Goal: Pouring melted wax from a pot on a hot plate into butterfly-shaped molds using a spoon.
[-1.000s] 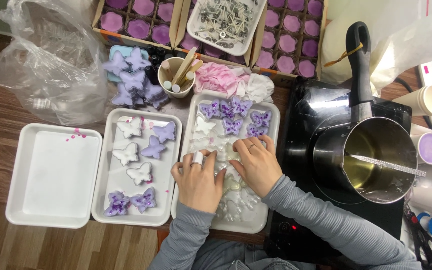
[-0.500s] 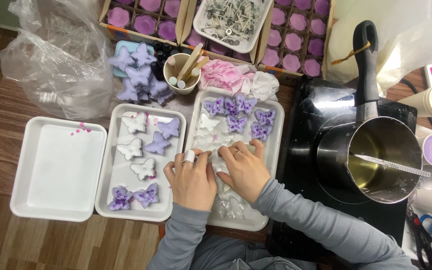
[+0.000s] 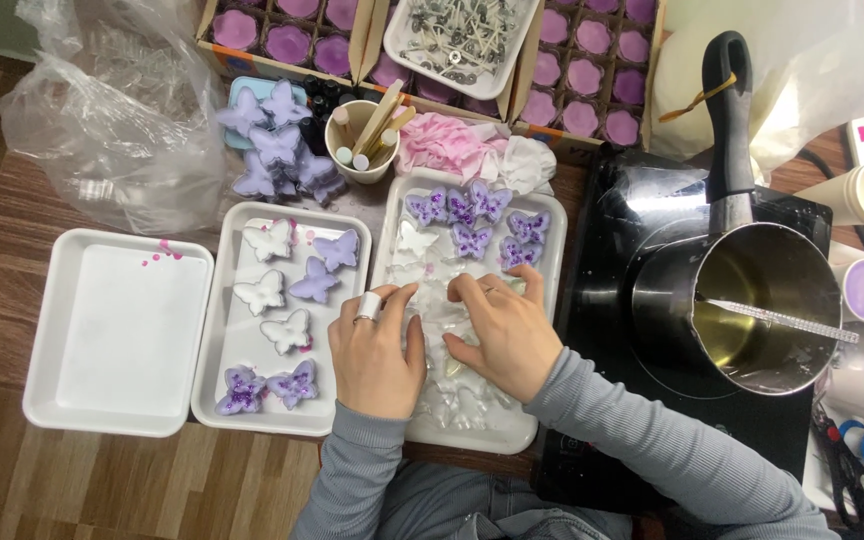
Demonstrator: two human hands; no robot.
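Both my hands rest over the right white tray (image 3: pixel 547 232), which holds clear butterfly-shaped moulds and, at its far end, several purple butterfly candles (image 3: pixel 472 222). My left hand (image 3: pixel 377 350), with a white band on one finger, and my right hand (image 3: pixel 502 335) press together on a clear butterfly mould (image 3: pixel 439 318) between them; most of the mould is hidden by my fingers. More clear moulds (image 3: pixel 467 405) lie near my wrists.
A middle white tray (image 3: pixel 214 330) holds white and purple butterfly candles; the left white tray (image 3: pixel 117 330) holds nothing. To the right a steel pot (image 3: pixel 752 300) of melted wax stands on a black hob. Paper cups, scissors, boxed purple candles, wicks and a plastic bag surround them.
Both hands have shifted slightly away from me on the right tray, fingers spreading over the clear mould. The camera view has drifted a little.
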